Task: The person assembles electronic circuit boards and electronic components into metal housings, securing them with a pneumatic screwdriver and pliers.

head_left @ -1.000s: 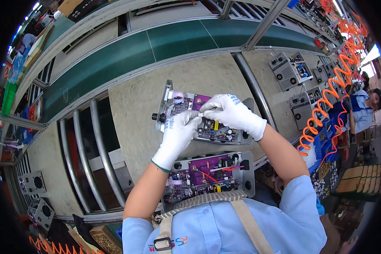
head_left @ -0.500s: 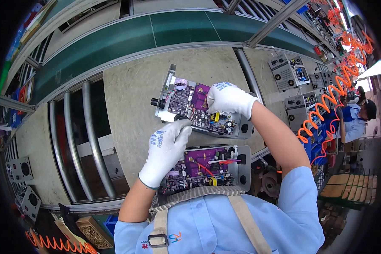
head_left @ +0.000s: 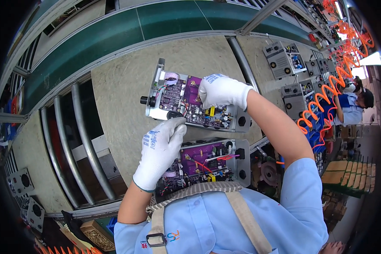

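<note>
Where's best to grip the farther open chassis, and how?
Probably the chassis by its left panel and right panel, coming from both ends: both stand upright, while the open top exposes circuit boards. Avoid the black knob jutting left.

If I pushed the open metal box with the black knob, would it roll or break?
The box probably won't roll, because its base looks flat. Its purple board may be fragile: small parts sit uncovered. The knob sticks out, so it might catch.

Desk [head_left: 118,97] allows passage left of the left fingers [head_left: 173,123]; ahead-left juts a black knob [head_left: 144,100]; bodyward, a circuit-board unit [head_left: 197,160] blocks.
</note>
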`<state>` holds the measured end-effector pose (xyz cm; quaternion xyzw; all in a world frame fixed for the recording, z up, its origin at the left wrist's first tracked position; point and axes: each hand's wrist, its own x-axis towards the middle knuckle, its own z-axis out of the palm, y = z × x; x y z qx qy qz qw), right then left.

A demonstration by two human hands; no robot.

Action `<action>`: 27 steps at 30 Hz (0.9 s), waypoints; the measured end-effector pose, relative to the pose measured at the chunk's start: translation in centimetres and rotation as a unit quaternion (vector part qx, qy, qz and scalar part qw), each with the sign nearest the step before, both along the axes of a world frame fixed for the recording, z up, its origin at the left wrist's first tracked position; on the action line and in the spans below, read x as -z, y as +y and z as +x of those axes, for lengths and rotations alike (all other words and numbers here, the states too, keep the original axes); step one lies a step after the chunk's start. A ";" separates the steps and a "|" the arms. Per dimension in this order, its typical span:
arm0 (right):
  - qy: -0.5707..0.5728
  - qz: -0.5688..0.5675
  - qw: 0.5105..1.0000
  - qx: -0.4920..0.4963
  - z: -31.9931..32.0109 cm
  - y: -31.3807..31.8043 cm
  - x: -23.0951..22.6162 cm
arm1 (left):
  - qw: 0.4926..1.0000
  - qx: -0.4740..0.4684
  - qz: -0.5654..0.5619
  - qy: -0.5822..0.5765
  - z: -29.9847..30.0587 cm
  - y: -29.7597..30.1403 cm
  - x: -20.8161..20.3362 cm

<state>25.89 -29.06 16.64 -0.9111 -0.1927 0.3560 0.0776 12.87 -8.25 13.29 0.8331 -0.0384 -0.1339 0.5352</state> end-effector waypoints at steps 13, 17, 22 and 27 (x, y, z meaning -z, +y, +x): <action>-0.247 0.422 0.851 0.192 -4.7 -3.8 -4.2 | 0.988 0.048 0.109 -0.100 -0.6 -0.4 0.5; -0.280 0.231 0.889 0.278 -7.5 -9.9 -3.3 | 0.984 0.085 0.064 -0.140 0.2 -2.7 0.4; -0.428 0.213 0.862 0.169 -9.4 -10.2 2.0 | 0.941 0.128 0.127 -0.287 5.6 -10.5 -0.1; -0.369 0.209 0.905 -0.031 -12.9 -10.7 1.4 | 0.962 0.219 -0.008 -0.162 9.0 -14.3 3.0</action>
